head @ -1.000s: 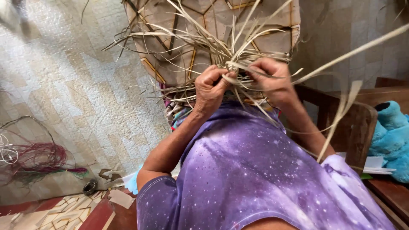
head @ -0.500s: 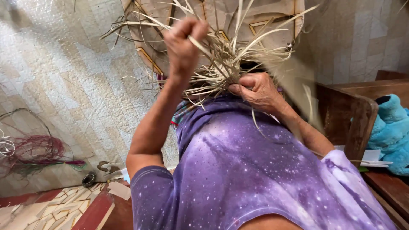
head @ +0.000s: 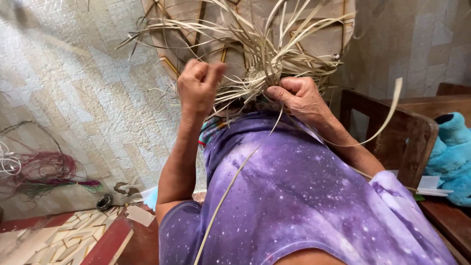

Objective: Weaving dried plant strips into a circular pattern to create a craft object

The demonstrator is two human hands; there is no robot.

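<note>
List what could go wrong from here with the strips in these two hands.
1. The left hand is fisted on thin strips pulled taut; dry ones like these might snap or cut the fingers.
2. The right hand pinches the woven knot; if the grip slips, the weave may loosen.
3. Loose ends fan out everywhere, and one long strip trails down over the purple shirt, so they could tangle or catch.

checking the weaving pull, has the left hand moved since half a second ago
Yes. The left hand has come down: it was raised high against the woven panel on the wall, and now sits level with the right hand, still gripping the straw strips.
</note>
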